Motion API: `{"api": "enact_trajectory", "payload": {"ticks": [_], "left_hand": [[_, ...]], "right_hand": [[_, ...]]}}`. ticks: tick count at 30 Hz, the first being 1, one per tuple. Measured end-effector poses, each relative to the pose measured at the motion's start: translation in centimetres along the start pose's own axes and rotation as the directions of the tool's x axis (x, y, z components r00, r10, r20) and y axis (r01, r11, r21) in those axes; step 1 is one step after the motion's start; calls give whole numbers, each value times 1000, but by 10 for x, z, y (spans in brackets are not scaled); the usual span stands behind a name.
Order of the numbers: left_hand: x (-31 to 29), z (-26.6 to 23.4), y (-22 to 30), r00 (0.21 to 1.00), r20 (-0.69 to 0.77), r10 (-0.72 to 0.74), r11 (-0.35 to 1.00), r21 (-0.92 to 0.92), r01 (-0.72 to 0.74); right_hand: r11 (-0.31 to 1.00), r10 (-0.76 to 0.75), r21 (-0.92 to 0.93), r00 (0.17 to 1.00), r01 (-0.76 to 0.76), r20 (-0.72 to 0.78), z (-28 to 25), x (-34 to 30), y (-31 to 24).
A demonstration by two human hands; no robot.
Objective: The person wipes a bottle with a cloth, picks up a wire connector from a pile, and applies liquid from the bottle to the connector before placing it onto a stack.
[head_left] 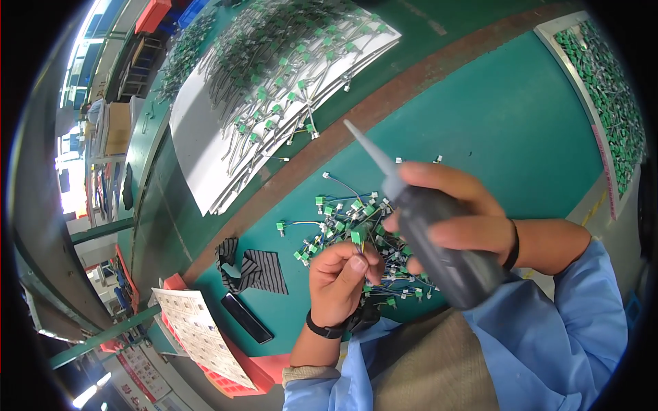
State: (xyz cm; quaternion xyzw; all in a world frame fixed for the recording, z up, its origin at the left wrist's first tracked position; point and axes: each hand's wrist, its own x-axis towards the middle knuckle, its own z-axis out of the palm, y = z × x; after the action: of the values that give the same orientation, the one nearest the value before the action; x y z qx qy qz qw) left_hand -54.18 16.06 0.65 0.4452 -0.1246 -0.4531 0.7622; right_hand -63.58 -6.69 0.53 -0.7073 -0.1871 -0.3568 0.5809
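In my right hand [466, 212] is a black squeeze bottle [445, 246] with a long grey tapered nozzle. The fingers wrap round its body, and the nozzle tip points up and to the left, away from the small parts. My left hand [343, 277] pinches a small green connector with short wires [358, 235] between thumb and fingers, its green block uppermost. Beneath and beyond both hands lies a loose pile of similar green connectors with wires [336, 222] on the green table [493, 109]. The bottle and right hand hide part of that pile.
White sheets [199, 137] beyond a brown strip carry many cabled green connectors. At the far right stands a tray [582, 89] full of green parts. To the left lie a striped cloth [264, 270], a black phone [247, 317] and a printed sheet [199, 332] over a red crate.
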Motion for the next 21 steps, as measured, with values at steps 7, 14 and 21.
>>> {"api": "enact_trajectory", "payload": {"ticks": [7,14,21], "left_hand": [[-4,12,2,992,75,-99,983,165,86],[-1,23,4,992,-124,-2,896,440,57],[1,13,1,959,-271,83,945,328,11]], "right_hand": [[996,68,59,998,-68,11,9,1,-1],[972,144,203,985,-122,-97,5,-6,-6],[976,-211,-75,974,205,-80,-2,-1,-24]]}}
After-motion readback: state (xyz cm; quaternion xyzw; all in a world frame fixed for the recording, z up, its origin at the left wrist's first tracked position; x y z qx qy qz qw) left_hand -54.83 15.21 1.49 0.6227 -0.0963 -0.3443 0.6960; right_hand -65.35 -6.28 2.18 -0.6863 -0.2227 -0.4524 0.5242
